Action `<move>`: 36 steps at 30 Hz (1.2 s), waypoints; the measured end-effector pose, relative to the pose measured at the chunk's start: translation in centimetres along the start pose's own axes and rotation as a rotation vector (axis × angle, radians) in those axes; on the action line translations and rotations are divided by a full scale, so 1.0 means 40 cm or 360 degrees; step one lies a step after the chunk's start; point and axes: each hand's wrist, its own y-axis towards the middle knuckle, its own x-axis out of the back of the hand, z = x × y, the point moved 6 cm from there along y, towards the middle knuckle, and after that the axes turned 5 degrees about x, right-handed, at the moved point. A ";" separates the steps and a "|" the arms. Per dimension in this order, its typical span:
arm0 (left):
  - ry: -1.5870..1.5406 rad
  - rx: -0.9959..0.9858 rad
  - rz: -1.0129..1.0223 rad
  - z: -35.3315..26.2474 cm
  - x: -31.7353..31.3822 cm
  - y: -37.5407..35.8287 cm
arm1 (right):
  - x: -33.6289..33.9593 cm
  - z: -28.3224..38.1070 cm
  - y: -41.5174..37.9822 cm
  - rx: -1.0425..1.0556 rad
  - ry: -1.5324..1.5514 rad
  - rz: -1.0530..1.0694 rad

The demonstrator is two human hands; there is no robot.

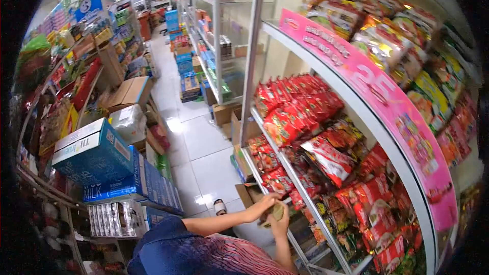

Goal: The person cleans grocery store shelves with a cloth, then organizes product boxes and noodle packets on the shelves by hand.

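Note:
Neither of my own hands shows in the head view. Below me another person in a blue cap (pixel 163 247) and a striped shirt (pixel 239 259) crouches at the shelf unit. That person's two hands (pixel 270 210) meet at the edge of a low shelf (pixel 300 193) and hold a small yellowish packet (pixel 278 212). Red snack packets (pixel 298 104) fill the shelves above and beside those hands. More packets (pixel 377 30) lie on the top shelf behind a pink price strip (pixel 387 97).
A white tiled aisle (pixel 201 158) runs away from me. Blue milk cartons (pixel 97 155) and cardboard boxes (pixel 130 91) are stacked on its left. Open boxes (pixel 239 127) stand at the foot of the shelves. A small can (pixel 220 207) sits on the floor.

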 end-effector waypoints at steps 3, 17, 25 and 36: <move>0.0922 0.0059 0.0309 0.035 0.121 -0.076 | -0.020 -0.101 -0.004 -0.0001 -0.0530 0.0385; 0.0447 0.1200 0.0376 0.051 0.599 -0.406 | 0.024 -0.562 0.028 -0.1434 -0.0909 0.0594; 0.0177 0.1296 -0.0110 0.078 0.700 -0.505 | -0.198 -0.517 0.207 -0.1253 -0.0893 0.0873; -0.0702 0.1397 -0.0913 -0.113 0.765 -0.537 | -0.452 -0.576 0.442 -0.1156 -0.1120 0.1408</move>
